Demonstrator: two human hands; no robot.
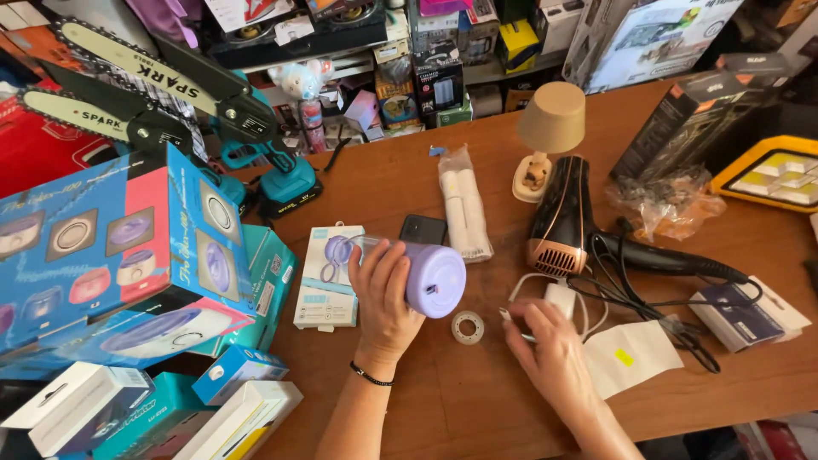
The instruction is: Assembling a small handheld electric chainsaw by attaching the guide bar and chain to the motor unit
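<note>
Purple jar [430, 277]: gripped in left hand [383, 298], held sideways, long axis level, base pointing right. Right hand [545, 345]: flat, fingers spread, on white cable [524, 285] on tabletop [477, 400].

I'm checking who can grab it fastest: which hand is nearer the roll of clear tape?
Right. The right hand lies flat on the table just right of the roll of clear tape; the left hand is above-left of it, holding the lilac cylinder.

Big blue-pink box [111, 247] left; small white-blue box [328, 277] centre; black box [682, 123] right.
</note>
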